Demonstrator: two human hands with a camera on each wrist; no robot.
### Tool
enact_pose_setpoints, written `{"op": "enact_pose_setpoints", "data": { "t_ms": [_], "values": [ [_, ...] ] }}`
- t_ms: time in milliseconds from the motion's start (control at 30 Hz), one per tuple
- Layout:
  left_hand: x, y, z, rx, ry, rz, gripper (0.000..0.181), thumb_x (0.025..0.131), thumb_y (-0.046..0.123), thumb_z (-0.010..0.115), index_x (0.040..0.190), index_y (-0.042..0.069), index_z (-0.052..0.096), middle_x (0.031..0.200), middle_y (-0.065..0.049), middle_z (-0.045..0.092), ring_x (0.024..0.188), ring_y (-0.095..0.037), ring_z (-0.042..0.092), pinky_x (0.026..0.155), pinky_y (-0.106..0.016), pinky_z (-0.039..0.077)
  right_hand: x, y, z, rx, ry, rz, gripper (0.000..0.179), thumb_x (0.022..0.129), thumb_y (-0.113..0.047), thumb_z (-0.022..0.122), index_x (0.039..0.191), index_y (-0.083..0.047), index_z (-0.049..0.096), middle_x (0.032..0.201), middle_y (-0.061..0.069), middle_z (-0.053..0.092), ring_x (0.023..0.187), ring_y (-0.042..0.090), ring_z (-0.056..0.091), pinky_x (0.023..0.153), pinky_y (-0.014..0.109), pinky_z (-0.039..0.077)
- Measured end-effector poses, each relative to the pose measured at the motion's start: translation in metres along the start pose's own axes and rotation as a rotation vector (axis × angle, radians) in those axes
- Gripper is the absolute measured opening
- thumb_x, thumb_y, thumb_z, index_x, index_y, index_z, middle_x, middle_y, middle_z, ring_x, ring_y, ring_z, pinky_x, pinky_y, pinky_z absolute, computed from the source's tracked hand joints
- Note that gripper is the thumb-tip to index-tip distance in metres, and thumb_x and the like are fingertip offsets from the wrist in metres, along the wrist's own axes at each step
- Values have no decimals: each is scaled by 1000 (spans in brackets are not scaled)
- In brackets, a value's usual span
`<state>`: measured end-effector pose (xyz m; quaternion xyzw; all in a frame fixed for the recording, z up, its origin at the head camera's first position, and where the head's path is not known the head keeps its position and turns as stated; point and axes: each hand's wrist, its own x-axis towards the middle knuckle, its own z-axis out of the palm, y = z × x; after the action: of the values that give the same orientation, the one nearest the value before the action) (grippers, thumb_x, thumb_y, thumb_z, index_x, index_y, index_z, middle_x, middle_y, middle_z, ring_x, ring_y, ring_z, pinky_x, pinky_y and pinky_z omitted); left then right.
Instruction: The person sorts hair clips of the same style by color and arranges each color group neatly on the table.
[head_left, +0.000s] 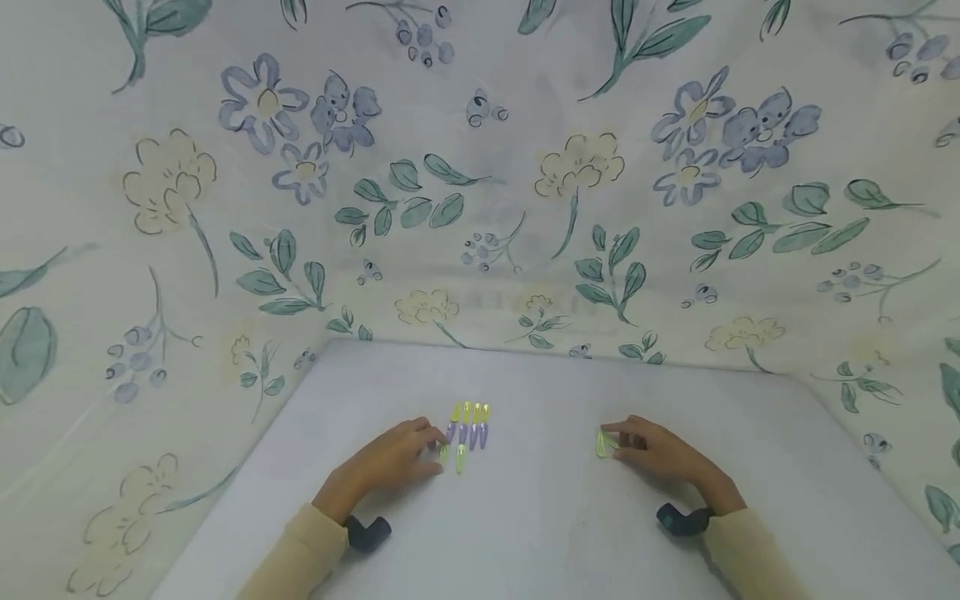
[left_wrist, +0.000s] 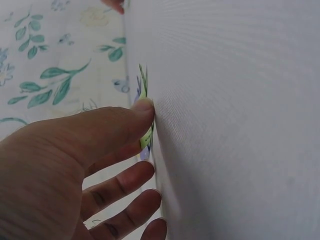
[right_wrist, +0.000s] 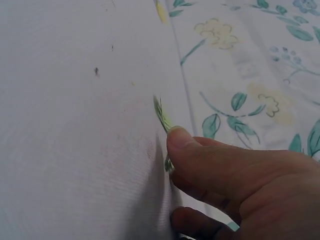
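Observation:
My left hand (head_left: 397, 457) pinches a light green snap hair clip (head_left: 443, 454) between thumb and forefinger, low over the white surface. In the left wrist view the thumb covers part of that clip (left_wrist: 146, 140), and the other fingers are spread below. Just right of it lies another green clip (head_left: 461, 460), under a row of several purple clips (head_left: 473, 436). Several yellow clips (head_left: 477, 412) form a row behind the purple ones. Farther right, my right hand (head_left: 656, 450) has its thumb and fingertips on green clips (head_left: 601, 445); the right wrist view shows a pinch on green (right_wrist: 163, 119).
A white tabletop (head_left: 525, 517) lies under both hands. Floral cloth (head_left: 495, 208) rises behind it and at both sides. Each wrist wears a dark band-mounted device, such as the left one (head_left: 367, 533). Small dark specks (right_wrist: 96, 71) mark the surface in the right wrist view.

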<state>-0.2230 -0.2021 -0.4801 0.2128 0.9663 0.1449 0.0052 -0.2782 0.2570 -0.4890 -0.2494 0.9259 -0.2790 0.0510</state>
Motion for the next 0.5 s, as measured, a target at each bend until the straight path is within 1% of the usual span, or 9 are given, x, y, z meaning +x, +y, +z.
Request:
{"op": "enact_pose_setpoints", "data": {
  "t_ms": [67,133,267,333,500],
  "values": [
    [1,-1,-1,8,-1,-3,38,89,39,74,123,24,67,104,11,58,87,-6,50,80,-29,50,1,-1,-2,0,-8,-19,43,95,-27,66,136,-13,61,100,-5,59,83,7,50,70,22,47],
    [2,-1,-2,2,2,-1,37,89,38,74,122,23,68,104,10,58,87,-7,50,80,-30,50,2,-1,-2,1,-2,-18,41,95,-22,66,134,-12,62,99,-5,59,82,6,51,70,22,47],
    [1,-1,-1,-4,-1,1,37,89,37,74,122,22,68,102,10,58,87,-7,50,79,-31,50,4,-3,-1,3,7,3,41,93,-15,69,133,-11,62,97,-5,60,83,7,52,71,22,47],
    [2,-1,-1,-1,-4,-4,37,89,38,74,122,22,68,102,10,58,86,-7,50,79,-30,50,5,-4,0,6,10,11,45,91,-16,71,135,-10,61,97,-3,60,83,10,52,70,23,47],
    [3,1,-3,-4,-14,-14,39,89,38,74,123,22,67,104,8,60,87,-6,52,79,-30,51,7,-4,2,25,23,68,53,89,-25,75,136,-6,59,96,-2,59,84,13,52,70,23,46]
  ]
}}
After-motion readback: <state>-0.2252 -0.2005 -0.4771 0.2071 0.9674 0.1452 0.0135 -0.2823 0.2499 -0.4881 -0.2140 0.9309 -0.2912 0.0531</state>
